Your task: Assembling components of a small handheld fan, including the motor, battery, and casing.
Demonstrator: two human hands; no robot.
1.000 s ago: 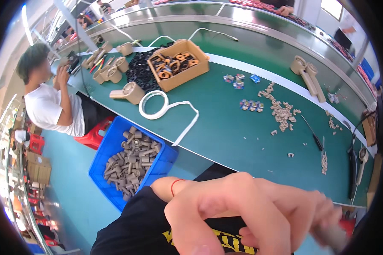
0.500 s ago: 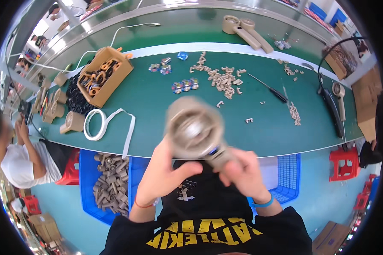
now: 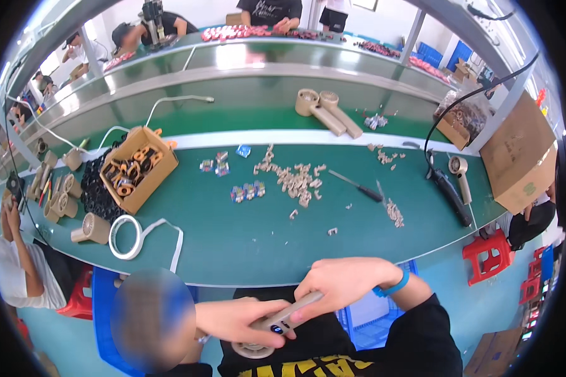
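A beige handheld fan (image 3: pixel 300 306) is held in both hands low in front of my body, by the table's front edge. It slants, with its round grille head (image 3: pixel 253 350) at the lower left, near my shirt. My left hand (image 3: pixel 248 319) closes around the fan where the handle meets the head. My right hand (image 3: pixel 346 286) grips the handle's far end. A small lit display shows on the handle between the hands. The left fingers partly cover the fan's head.
Small beige plastic parts (image 3: pixel 299 182), a screwdriver (image 3: pixel 365 191), circuit boards (image 3: pixel 248 191) and white tape (image 3: pixel 126 237) lie on the green table (image 3: pixel 245 251). A carton (image 3: pixel 163 173) of orange-and-black parts stands left. A black corded tool (image 3: pixel 449 195) lies right. A blurred patch covers part of the blue bin (image 3: pixel 107 333).
The fan has come down from above the table edge toward my body and turned, its head now lower left. My right hand has shifted to the handle's end. The view has tilted up.
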